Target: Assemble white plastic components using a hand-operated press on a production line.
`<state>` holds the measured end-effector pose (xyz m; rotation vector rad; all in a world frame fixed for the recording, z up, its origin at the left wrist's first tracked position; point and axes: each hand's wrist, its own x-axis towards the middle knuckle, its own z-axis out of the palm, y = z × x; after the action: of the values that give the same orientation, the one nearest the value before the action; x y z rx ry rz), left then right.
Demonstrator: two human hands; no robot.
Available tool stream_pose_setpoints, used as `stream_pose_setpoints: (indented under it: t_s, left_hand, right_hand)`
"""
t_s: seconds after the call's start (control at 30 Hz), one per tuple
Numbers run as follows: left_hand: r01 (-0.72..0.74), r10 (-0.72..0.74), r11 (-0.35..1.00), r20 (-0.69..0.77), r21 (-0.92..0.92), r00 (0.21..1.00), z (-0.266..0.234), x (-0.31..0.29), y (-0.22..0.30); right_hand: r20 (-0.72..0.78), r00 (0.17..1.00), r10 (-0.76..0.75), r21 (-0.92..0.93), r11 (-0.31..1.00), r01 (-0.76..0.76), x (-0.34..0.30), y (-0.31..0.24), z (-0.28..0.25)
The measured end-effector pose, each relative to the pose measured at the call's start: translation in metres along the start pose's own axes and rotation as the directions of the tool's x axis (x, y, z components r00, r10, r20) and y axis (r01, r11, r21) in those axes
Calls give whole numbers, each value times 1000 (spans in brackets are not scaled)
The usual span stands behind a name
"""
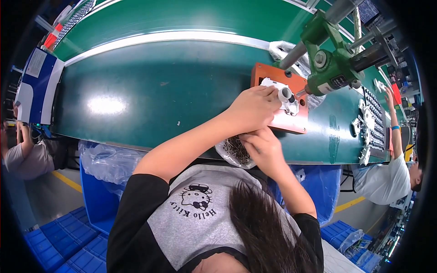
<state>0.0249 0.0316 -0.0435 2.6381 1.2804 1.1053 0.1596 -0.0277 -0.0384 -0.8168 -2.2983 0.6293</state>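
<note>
Under the left grip [256,107]: a white part [291,109], lying on the orange block [296,82]; the fingers bend over its near-left side and touch it, though I cannot tell whether they pinch it or only steady it.
White stub [284,94]: just beyond the left grip's fingertips, rising from the white part.
Right grip [265,148]: fingers drawn in at the mouth of the clear bag [226,157], nearer the body than the left grip; whether they pinch anything, I cannot tell.
Metal pieces [236,148]: many, loose in the bag, just left of the right grip.
Green press [325,59]: right of and beyond the left grip, its tip close beside the white stub; contact is unclear.
Done: the white part is set on the block, under the left grip.
Left: no metal piece can be made out on the white part, though the left grip hides some of it; this one looks partway through.
Other white parts [368,120]: well right of both grips, in a loose group on the worktop [150,91], beside a dark rack [376,109].
</note>
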Motion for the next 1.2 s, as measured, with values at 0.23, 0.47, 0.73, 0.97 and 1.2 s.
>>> stream_pose_setpoints:
  t_s: [0.23, 0.47, 0.73, 0.97, 1.2]
  left_hand:
    - [-34, 34, 999, -29, 4, 999, -2, -1, 1]
    - [-7, 7, 999, -18, -32, 1000, 1, -2, -1]
    - [2, -2, 999, -9, -37, 1000, 2, -3, -2]
    - [-19, 17, 998, -38, -53, 999, 3, -2, -2]
    - [-40, 38, 996, -24, -82, 999, 2, -1, -3]
  right_hand:
    - [-105, 844, 526, 182, 845, -504, 16, 50, -95]
    - [-99, 816, 570, 236, 810, -537, 35, 85, -93]
    - [-3, 815, 580, 253, 789, -560, 47, 85, -95]
    - [125, 796, 592, 267, 753, -602, 56, 107, -103]
    - [-3, 968, 249, 638, 746, -190, 95, 230, -208]
